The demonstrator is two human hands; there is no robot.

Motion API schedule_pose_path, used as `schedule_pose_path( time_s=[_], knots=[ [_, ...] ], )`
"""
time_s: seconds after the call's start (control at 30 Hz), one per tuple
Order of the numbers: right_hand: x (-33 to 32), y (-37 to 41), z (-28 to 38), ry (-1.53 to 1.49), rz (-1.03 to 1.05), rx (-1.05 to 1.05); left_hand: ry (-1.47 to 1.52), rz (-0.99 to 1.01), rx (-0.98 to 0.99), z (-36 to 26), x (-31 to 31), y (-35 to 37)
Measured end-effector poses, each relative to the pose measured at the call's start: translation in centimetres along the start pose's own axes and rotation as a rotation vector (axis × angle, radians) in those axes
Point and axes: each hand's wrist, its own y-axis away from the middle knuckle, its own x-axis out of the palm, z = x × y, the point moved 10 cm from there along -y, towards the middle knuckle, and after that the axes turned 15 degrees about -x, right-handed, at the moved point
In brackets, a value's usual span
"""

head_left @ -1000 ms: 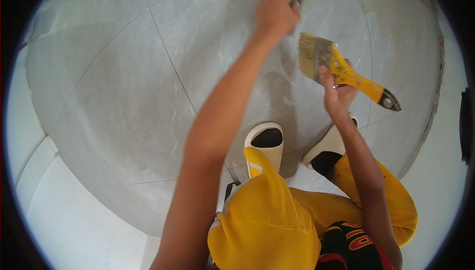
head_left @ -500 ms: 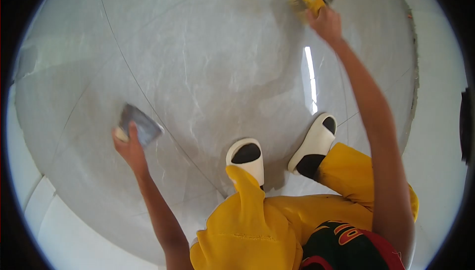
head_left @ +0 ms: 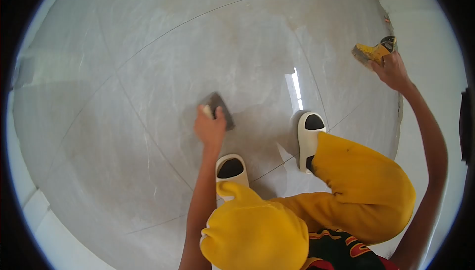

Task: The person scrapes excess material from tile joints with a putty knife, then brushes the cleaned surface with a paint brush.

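My left hand (head_left: 210,129) is closed round the pale handle of a trowel (head_left: 225,114) with a flat, dark, squarish blade. The trowel is close over the grey tiled floor (head_left: 163,107), ahead of my left foot. Out to the far right, near the wall, my right hand (head_left: 392,71) grips a yellow brush (head_left: 372,52). Its greyish bristle end points left, towards the floor, and a black part shows at its other end.
Two white slides (head_left: 308,121) with black socks are planted on the floor, below yellow trousers (head_left: 361,181). A pale wall (head_left: 425,47) rises along the right, with a rough edge at its base. Thin joint lines cross the tiles, which carry dull smears and a bright reflection.
My left hand has carried the trowel right, from the left side to near my left foot. My right hand has taken the brush right and closer to the wall. The view has shifted slightly.
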Motion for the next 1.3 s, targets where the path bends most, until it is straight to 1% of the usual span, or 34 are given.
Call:
schedule_pose_path(
  time_s=[0.03,0.07,0.1,0.13,0.17,0.2,0.23,0.27,0.3,0.33,0.37,0.4,0.43,0.47,0.53,0.57,0.6,0.63,0.67,0.7,0.73,0.77,0.8,0.83,0.9,0.97,1.0,1.03,1.07,1.1,1.17,1.2,1.27,1.3],
  knots=[
    [1.1,1.7,-1.5,-0.09,0.024,0.092,-0.009,0.036,0.071,-2.2,3.1,0.9],
    [1.1,3.0,-0.7,-0.116,-0.059,0.06,-0.015,0.057,0.144,-4.8,6.1,1.6],
    [1.5,4.1,0.2,-0.139,-0.149,0.023,-0.05,0.175,0.217,-8.0,9.9,3.1],
    [2.4,3.6,-0.3,-0.146,-0.272,-0.097,-0.095,0.314,0.261,-10.9,12.7,3.5],
    [6.2,4.9,-0.7,-0.467,-0.013,0.172,-0.136,0.343,0.324,-12.4,14.3,3.8],
    [6.9,4.8,1.7,-0.634,-0.036,0.187,-0.171,0.37,0.385,-14.7,15.5,3.5],
    [9.1,5.2,3.3,-0.823,-0.052,0.197,-0.212,0.401,0.443,-16.6,16.6,3.5],
    [10.1,4.5,6.4,-0.81,-0.073,-0.032,-0.147,0.353,0.467,-18.0,16.0,1.6],
    [11.8,4.2,9.8,-0.906,-0.109,-0.138,-0.08,0.286,0.479,-19.1,14.6,-0.9],
    [15.2,4.4,13.6,-1.109,-0.147,-0.292,-0.016,0.215,0.49,-20.1,12.7,-3.2],
    [18.4,4.8,18.0,-1.082,0.06,-0.254,-0.016,0.155,0.52,-21.3,9.9,-4.8],
    [21.1,5.5,22.1,-1.162,0.31,-0.24,-0.009,0.096,0.604,-22.2,7.0,-5.4],
    [21.4,4.8,25.6,-1.173,0.407,-0.369,-0.095,0.134,0.561,-23.0,4.3,-5.8],
    [21.6,4.4,27.7,-1.168,0.492,-0.509,-0.16,0.096,0.621,-23.9,1.6,-5.7],
    [21.2,-0.2,25.8,-1.064,-0.052,-0.698,-0.361,0.057,0.788,-25.5,-2.0,-3.9],
    [19.4,-4.9,21.3,-0.916,-0.392,-0.683,-0.498,0.057,0.893,-25.8,-2.7,-2.2],
    [20.5,-9.9,14.1,-1.078,-0.307,-0.356,-0.549,0.089,0.945,-25.4,-1.8,0.2],
    [19.9,-14.8,8.6,-0.818,-0.302,-0.183,-0.591,0.12,0.994,-24.5,-1.8,2.1],
    [18.4,-18.5,3.0,-0.583,-0.539,-0.132,-0.726,0.209,0.971,-22.2,-0.3,3.7],
    [16.1,-21.2,-1.1,-0.403,-0.603,-0.103,-0.858,0.294,0.946,-19.4,1.5,5.5],
    [14.5,-22.6,-4.6,-0.307,-0.733,-0.092,-0.927,0.437,0.901,-16.5,3.4,7.5],
    [11.2,-22.1,-7.0,-0.426,-0.783,-0.086,-0.99,0.575,0.848,-13.9,5.6,9.4],
    [8.7,-21.0,-8.5,-0.548,-0.83,-0.082,-0.966,0.541,0.949,-13.5,7.3,11.3],
    [10.6,-20.1,-10.2,-0.625,-0.81,-0.022,-0.942,0.518,1.053,-13.7,10.0,13.2],
    [14.0,-16.6,-12.2,-0.766,-0.757,0.114,-0.868,0.46,1.066,-14.5,13.9,13.2],
    [15.7,-12.6,-11.1,-0.824,-0.768,0.087,-0.797,0.433,1.129,-17.3,18.0,12.3],
    [16.7,-11.1,-10.7,-0.837,-0.742,0.097,-0.787,0.374,1.179,-20.2,20.3,11.0],
    [17.1,-10.0,-10.5,-0.843,-0.73,0.104,-0.767,0.265,1.229,-23.4,22.4,8.7],
    [18.3,-9.0,-11.1,-0.896,-0.657,0.188,-0.67,0.121,1.25,-27.9,24.2,5.8],
    [19.1,-8.0,-11.3,-0.946,-0.58,0.277,-0.619,0.059,1.231,-32.1,25.5,3.1],
    [18.5,-6.6,-11.3,-0.934,-0.604,0.285,-0.752,0.056,1.189,-38.9,27.7,-1.2],
    [18.5,-5.9,-11.0,-0.934,-0.616,0.291,-0.831,0.061,1.179,-40.8,27.7,-3.0],
    [17.8,-5.4,-6.5,-0.951,-0.646,0.19,-0.412,-0.026,1.165,-44.8,21.7,-4.2],
    [20.8,-5.4,-2.3,-1.274,-0.501,0.233,-0.306,-0.028,1.015,-45.1,18.7,-6.1]
  ],
)
